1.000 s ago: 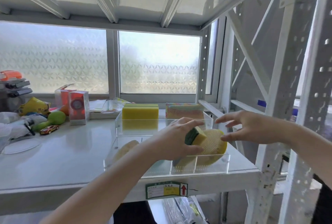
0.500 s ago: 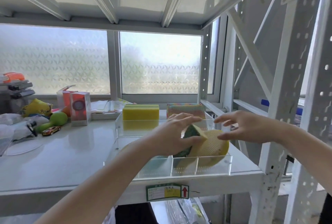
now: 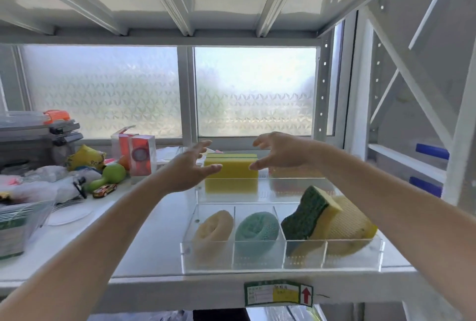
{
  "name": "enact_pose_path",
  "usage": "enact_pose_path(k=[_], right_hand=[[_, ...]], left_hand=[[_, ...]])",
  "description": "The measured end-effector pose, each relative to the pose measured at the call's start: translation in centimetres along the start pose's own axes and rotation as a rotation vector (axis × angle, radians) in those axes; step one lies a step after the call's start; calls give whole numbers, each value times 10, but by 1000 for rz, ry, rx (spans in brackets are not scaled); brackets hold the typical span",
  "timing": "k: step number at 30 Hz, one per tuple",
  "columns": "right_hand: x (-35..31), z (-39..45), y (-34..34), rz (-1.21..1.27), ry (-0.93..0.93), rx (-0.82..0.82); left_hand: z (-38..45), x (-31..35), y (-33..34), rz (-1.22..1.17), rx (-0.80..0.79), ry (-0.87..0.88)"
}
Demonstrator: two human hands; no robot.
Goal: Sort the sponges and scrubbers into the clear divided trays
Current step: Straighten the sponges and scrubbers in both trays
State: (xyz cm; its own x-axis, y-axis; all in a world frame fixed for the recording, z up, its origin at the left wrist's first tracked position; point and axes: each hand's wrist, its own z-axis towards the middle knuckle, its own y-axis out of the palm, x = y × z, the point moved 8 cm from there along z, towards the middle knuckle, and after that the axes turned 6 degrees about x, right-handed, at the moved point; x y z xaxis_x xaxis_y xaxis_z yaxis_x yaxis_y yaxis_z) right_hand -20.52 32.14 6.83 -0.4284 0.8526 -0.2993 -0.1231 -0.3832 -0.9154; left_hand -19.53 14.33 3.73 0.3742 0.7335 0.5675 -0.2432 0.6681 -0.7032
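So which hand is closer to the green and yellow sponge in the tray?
Right. The right hand hovers up behind the green and yellow sponge; the left hand is farther off to its left.

Frosted window (image 3: 167,91) behind white shelving (image 3: 159,279)

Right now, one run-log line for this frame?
left hand: open, empty | right hand: open, empty | both reaching at yellow sponge block | green-yellow sponge leaning in front tray
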Motion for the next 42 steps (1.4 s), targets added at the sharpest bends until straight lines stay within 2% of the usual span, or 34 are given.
enact_pose_path(k=[5, 12, 21, 30, 42], right_hand=[[3, 18, 12, -3, 48, -56], [1, 24, 24, 83, 56, -129], [5, 23, 24, 179, 56, -150], [1, 24, 23, 129, 12, -114], [5, 32, 11, 49, -59, -80]], left_hand=[[12, -20, 10, -30, -81, -69], [21, -30, 24, -206, -173, -143], [23, -29, 27, -59, -141, -74], [20, -25, 22, 87, -94, -49], [22, -22, 23, -47, -133, -78]])
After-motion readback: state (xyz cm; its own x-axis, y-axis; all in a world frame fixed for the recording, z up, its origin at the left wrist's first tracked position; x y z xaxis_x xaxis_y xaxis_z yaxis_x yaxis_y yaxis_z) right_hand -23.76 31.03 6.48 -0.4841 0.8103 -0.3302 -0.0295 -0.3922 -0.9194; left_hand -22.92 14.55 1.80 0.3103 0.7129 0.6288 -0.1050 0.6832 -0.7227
